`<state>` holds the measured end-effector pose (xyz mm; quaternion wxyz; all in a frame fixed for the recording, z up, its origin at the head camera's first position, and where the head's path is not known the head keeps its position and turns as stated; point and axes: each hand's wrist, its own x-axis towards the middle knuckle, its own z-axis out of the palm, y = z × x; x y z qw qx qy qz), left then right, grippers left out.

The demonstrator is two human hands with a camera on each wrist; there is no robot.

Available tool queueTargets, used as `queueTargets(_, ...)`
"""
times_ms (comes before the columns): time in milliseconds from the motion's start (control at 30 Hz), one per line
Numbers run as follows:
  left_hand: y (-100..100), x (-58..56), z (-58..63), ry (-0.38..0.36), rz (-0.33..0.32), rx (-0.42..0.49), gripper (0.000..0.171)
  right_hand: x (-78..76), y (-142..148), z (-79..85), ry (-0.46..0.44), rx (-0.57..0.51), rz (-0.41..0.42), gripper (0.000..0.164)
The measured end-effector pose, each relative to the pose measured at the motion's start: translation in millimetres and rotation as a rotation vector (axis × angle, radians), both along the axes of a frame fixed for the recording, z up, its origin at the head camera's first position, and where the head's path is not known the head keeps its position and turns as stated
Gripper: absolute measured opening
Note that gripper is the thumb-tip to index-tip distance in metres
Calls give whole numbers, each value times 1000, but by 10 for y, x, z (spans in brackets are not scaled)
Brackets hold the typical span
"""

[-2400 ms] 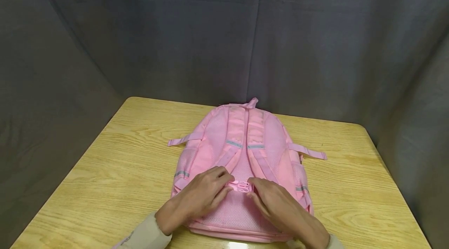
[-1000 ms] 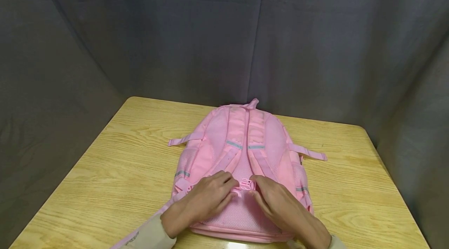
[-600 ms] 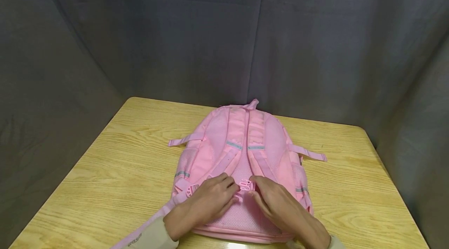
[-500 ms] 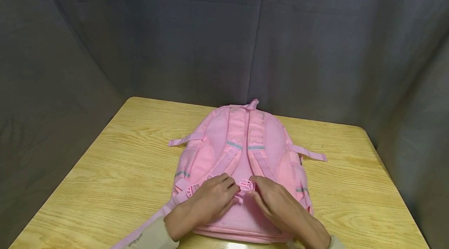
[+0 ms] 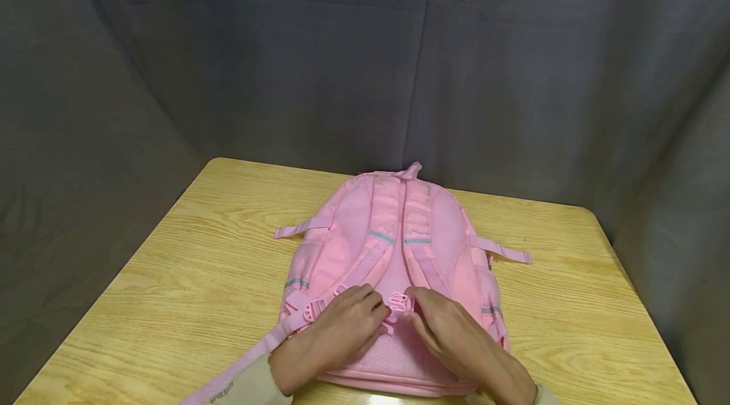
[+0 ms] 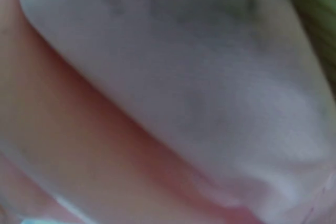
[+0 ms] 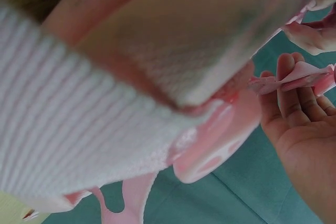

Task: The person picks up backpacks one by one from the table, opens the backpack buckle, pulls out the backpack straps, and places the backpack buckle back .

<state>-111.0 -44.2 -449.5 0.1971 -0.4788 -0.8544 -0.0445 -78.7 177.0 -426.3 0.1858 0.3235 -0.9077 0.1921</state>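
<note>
A pink backpack [image 5: 353,202] lies on the table with its shoulder straps facing up. Over its lower back panel, my right hand [image 5: 450,329] pinches a pronged buckle half [image 5: 399,301] between thumb and fingers. The prongs point toward my left hand [image 5: 348,322], whose curled fingers grip the other buckle half [image 5: 388,327], mostly covered by the fingertips. The two halves are apart. In the right wrist view my right hand [image 7: 310,140] shows its palm beside a pink strap [image 7: 294,77]. The left wrist view holds only blurred pale cloth [image 6: 184,77].
A long pink webbing strap [image 5: 245,360] runs along my left forearm from an adjuster buckle [image 5: 313,310] on the bag. Short side straps [image 5: 502,248] stick out over the wooden table [image 5: 188,278]. A dark grey curtain [image 5: 313,75] hangs behind and around it.
My left hand has shifted slightly right and down, and its buckle half now tilts below the pronged one. More of the long strap and its adjuster shows at left. The right hand barely moved.
</note>
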Motion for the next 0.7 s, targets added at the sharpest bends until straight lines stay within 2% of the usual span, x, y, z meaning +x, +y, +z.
queueTargets(233,-7,6,6,-27,-4,5,19,1,3,2,11,1,6,15)
queueTargets(400,-27,11,44,-85,3,35,23,1,7,-1,18,-1,6,16)
queueTargets(567,-57,3,109,-87,78,109,26,-3,7,-9,19,3,3,17)
queueTargets(700,-66,-17,149,-112,158,249,24,-6,8,-19,26,4,1,17)
